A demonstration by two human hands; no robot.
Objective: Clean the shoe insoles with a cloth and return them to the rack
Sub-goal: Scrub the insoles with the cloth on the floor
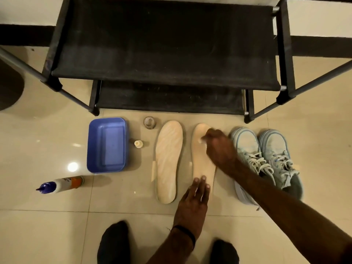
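**Both hands on the right insole, in front of the shoe rack**

The right insole [202, 161] lies flat on the tiled floor [57, 216], toe end pointing toward the rack. The right hand [219, 147] is over its toe half, fingers curled around a small pale thing at the fingertips, pressed to the insole's surface; it is too blurred and mostly hidden to say for certain that it is a cloth. The left hand [192, 204] lies with straight, relaxed fingers, the fingertips pressing on the heel end of the same insole and gripping nothing. A dark band circles the left wrist.

Just to the left, apart from it, the left insole [168, 161] lies parallel on the floor, its surface streaked with lighter marks. Neither hand touches it.

To the right of the insoles a pair of light blue sneakers [266, 155] stands side by side, toes toward the rack, the right forearm crossing over the nearer shoe.

To the left of the insoles stand a small bottle with a pale cap [138, 143] and, nearer the rack, a small round container [150, 122]. Beyond them is a blue plastic tub [91, 149]. A white bottle with a blue nozzle [61, 184] lies on its side further left.

The black shoe rack [162, 44] stands just beyond the insoles, with two fabric shelves in view.
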